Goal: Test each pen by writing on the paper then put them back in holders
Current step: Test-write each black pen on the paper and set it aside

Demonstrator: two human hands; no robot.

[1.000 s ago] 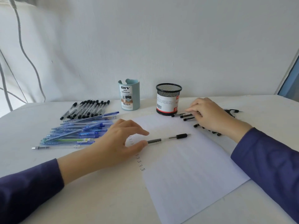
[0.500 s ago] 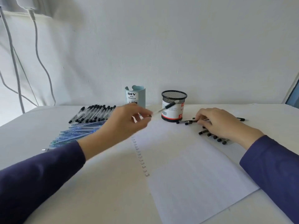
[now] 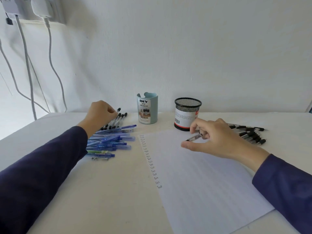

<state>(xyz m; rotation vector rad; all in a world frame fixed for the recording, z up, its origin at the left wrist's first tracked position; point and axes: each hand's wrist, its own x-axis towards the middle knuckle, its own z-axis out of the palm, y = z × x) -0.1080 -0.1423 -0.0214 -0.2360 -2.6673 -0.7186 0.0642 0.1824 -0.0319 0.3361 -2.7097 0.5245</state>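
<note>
Wall [image 3: 185, 48]: white, plain, fills the upper half of the view. At 10 o'clock two white plugs [image 3: 40, 7] sit high on it, and grey cables [image 3: 25, 65] hang down from them to behind the table edge.

Table [image 3: 109, 208]: white top, running back to the wall at 12 o'clock.

Paper [image 3: 211, 183]: one lined white sheet, lying flat from the centre out to 5 o'clock, turned slightly askew. A column of handwritten "Test" words [image 3: 149, 159] runs down its left margin.

Sleeves: dark navy on both forearms, entering from 7 and 4 o'clock.

Holders, at 12 o'clock near the wall, both upright and apart from each other: a pale blue holder [image 3: 147, 108] with a "DIY Desk Organizer" label, and to its right a black mesh holder [image 3: 187, 114] with a white-and-red label (no pens show above either rim).

Pen groups: a blue pen pile [image 3: 111, 141] fanned out at 9 o'clock, just left of the paper; a row of black-capped pens [image 3: 121, 117] beyond it at 11 o'clock; a black pen heap [image 3: 249, 134] at 2 o'clock.

Left hand [image 3: 99, 114]: over the row at 11 o'clock, fingers curled, pinching a capped pen [image 3: 118, 109] whose cap sticks out past the fingertips.

Right hand [image 3: 214, 137]: over the paper's far edge at 1 o'clock, thumb stretched toward 9 o'clock, curled fingers pinching a clear pen [image 3: 194, 137], its dark tip pointing down-left.
</note>
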